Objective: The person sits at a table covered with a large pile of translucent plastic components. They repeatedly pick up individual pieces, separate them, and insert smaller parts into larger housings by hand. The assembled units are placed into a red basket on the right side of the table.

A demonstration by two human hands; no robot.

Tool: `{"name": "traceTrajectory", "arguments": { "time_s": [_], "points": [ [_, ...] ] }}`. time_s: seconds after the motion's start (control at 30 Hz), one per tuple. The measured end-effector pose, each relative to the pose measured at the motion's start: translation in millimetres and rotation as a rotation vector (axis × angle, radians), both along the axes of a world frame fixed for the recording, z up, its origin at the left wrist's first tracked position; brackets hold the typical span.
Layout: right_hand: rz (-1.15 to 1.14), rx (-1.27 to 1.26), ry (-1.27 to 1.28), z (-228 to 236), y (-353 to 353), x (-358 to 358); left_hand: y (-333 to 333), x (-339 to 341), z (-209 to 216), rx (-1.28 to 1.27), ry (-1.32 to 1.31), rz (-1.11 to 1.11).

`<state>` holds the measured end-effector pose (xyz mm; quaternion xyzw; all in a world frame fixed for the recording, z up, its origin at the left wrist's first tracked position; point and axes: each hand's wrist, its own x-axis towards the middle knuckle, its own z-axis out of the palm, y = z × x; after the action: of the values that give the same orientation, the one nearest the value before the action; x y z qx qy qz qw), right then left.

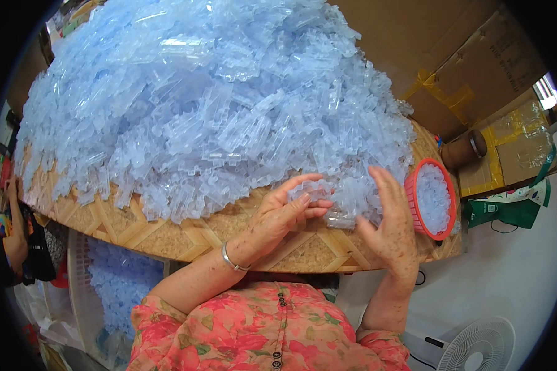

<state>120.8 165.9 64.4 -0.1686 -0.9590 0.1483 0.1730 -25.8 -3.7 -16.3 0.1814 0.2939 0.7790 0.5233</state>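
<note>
Patterned tabletop (319,245), plastic pieces (357,201), between both hands (272,216)

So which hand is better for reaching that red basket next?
Right, I think: the right hand is open and close beside the red basket, while the left hand is farther away, with clear plastic pieces at its fingers.

Wearer's hands (272,216) (393,232): two; red basket (411,204): one; fan (478,346): one; plastic pieces (247,127): hundreds, probably more (many hidden).
</note>
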Motion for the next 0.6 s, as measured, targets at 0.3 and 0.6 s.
{"name": "traceTrajectory", "arguments": {
  "time_s": [0.3, 0.6],
  "points": [
    [-0.286, -0.095, 0.158, -25.1, 161.1, -123.5, 1.0, -1.0, 5.3, -0.066, 0.015, -0.073],
    [-0.583, -0.053, -0.139, -44.3, 217.3, -183.6, -0.3, -0.9, -2.9, -0.105, -0.056, -0.121]
  ]
}}
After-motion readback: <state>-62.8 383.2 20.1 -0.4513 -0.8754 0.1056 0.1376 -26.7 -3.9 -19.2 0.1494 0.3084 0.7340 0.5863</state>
